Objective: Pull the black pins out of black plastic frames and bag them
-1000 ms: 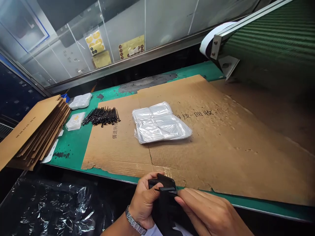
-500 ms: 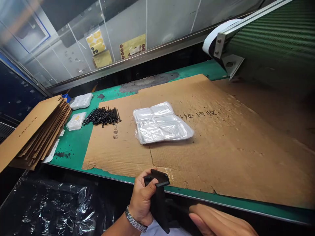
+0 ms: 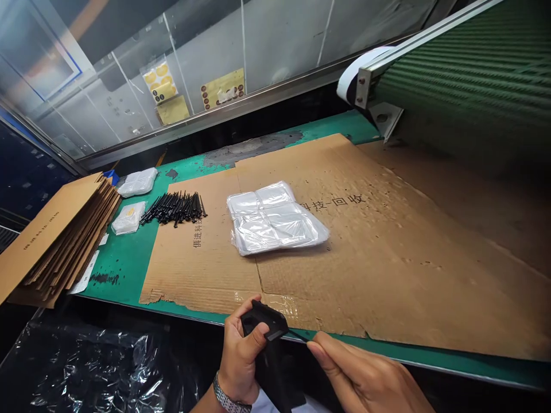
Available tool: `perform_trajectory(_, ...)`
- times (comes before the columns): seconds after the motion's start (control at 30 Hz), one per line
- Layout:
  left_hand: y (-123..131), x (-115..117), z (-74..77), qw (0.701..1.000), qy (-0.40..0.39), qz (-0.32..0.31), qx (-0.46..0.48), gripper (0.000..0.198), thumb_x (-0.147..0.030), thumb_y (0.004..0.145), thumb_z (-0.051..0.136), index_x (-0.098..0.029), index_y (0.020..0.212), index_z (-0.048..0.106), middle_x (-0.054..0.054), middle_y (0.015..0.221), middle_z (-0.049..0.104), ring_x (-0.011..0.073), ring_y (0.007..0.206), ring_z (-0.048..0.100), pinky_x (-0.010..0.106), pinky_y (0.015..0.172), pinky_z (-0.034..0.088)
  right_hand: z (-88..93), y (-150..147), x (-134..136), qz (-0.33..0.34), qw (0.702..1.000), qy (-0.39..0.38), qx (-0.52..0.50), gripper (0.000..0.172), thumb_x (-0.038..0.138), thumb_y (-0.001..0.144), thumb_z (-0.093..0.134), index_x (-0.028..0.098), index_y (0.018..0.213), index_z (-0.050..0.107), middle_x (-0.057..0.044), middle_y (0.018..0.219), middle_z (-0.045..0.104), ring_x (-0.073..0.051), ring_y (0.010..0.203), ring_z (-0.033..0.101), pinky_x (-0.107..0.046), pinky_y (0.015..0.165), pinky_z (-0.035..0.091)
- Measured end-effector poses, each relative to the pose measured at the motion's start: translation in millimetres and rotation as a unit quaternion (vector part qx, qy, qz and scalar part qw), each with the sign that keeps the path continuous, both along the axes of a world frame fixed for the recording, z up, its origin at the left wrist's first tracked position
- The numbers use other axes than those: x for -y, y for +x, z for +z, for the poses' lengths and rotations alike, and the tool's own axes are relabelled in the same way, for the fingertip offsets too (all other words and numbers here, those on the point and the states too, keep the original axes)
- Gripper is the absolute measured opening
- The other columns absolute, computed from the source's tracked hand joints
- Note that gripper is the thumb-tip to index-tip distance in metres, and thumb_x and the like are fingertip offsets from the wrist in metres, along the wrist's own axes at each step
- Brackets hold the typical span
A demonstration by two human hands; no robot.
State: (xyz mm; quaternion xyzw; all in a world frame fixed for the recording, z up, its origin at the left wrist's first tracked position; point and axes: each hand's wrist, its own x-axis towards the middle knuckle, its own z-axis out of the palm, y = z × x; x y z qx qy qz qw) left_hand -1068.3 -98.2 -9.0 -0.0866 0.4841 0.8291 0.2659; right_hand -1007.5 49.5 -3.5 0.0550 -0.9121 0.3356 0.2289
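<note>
My left hand [image 3: 241, 358] grips a black plastic piece [image 3: 263, 320] with a long dark body [image 3: 272, 376] that hangs down below the table edge. A thin black strip [image 3: 298, 336] sticks out of the piece to the right, and my right hand [image 3: 359, 373] pinches its end between thumb and forefinger. A wristwatch [image 3: 228, 400] sits on my left wrist. Farther off on the cardboard lies a loose pile of thin black rods [image 3: 174, 207], and beside it a clear bagged pack of flat items [image 3: 275, 219].
A torn cardboard sheet [image 3: 365, 269] covers the green work mat [image 3: 124, 269]. At left stands a stack of flat cardboard [image 3: 64, 235], with small plastic packets [image 3: 129, 218] nearby. A green belt unit [image 3: 465, 74] fills the upper right. Crumpled clear plastic [image 3: 94, 367] lies below the table.
My right hand has moved back up and left to the black piece, now pinching the strip. The black piece has tilted a little, and the view has shifted slightly.
</note>
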Motion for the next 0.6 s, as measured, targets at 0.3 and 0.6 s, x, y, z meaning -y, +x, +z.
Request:
perform_trajectory(0.3, -8, 4, -2.7, 0.951, 0.158, -0.212, 0.161, 0.05, -0.044, 0.064, 0.071, -0.026, 0.11, 0.06, -0.003, 0.053, 0.05, 0.0048, 0.036, 0.036, 0.015, 0.035, 0.013, -12.1, -6, -19, -0.101, 0.991, 0.083, 0.012, 0.04, 0.038, 0.099, 0.028, 0.023, 0.068, 0.048, 0.003, 0.054, 0.056, -0.013, 0.044, 0.056, -0.024, 0.04, 0.035)
perform_trajectory(0.6, -4, 3, 9.5, 0.913, 0.203, -0.18, 0.304, 0.026, -0.037, 0.076, 0.062, -0.013, 0.065, 0.062, 0.002, 0.067, 0.043, 0.003, 0.048, 0.028, 0.011, 0.033, 0.009, -69.5, -13, -112, -0.245, 0.919, 0.309, -0.024, 0.026, 0.029, 0.092, 0.033, 0.019, 0.093, 0.056, -0.008, 0.067, 0.046, -0.024, 0.058, 0.043, -0.036, 0.052, 0.032)
